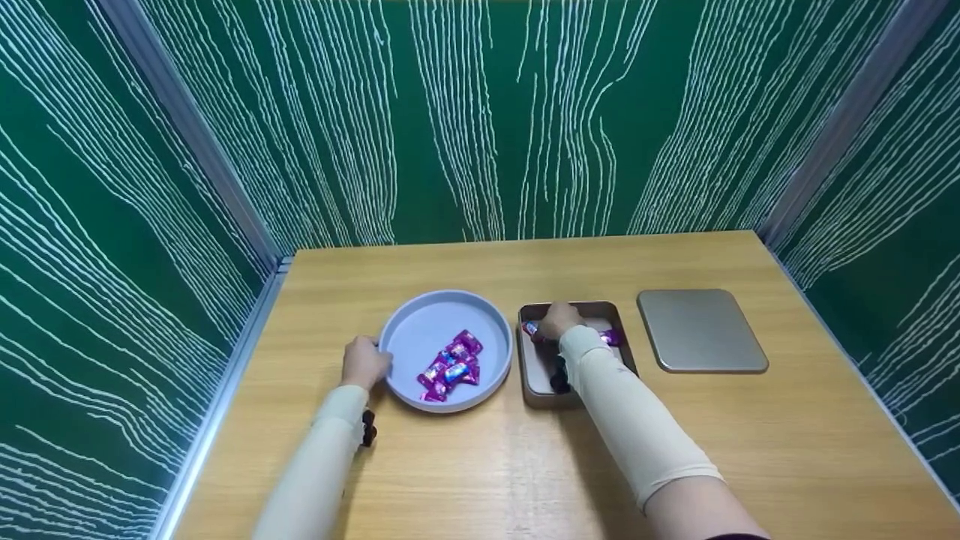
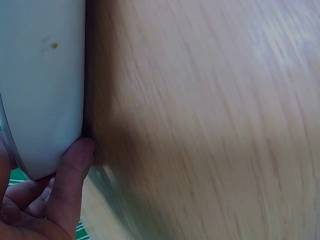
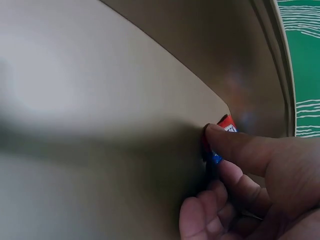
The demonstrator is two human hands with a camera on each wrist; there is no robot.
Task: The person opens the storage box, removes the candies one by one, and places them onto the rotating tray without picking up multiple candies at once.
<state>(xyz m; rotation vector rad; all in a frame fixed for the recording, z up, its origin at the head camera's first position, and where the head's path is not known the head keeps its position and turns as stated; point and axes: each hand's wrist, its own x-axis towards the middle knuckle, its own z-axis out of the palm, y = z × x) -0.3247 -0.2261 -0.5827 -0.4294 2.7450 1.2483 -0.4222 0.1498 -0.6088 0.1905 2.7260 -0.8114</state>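
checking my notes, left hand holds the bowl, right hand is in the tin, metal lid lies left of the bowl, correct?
The metal lid isn't left of the bowl: the head view shows it to the right, past the tin; the rest stands.

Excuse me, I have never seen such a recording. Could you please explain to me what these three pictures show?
Of course. There is no robot here: a person works with two bare hands. The large picture comes from a camera on the head; the two smaller ones come from cameras on the wrists.

On the light brown wooden table stand a round, pale blue, shallow dish with a heap of shiny purple wrapped packets, a rectangular metal tin, and a flat grey metal plate, perhaps the tin's lid.

The left hand grips the dish's edge. The right hand is inside the tin, pinching a small red-and-blue wrapped packet, seen best from the right wrist.
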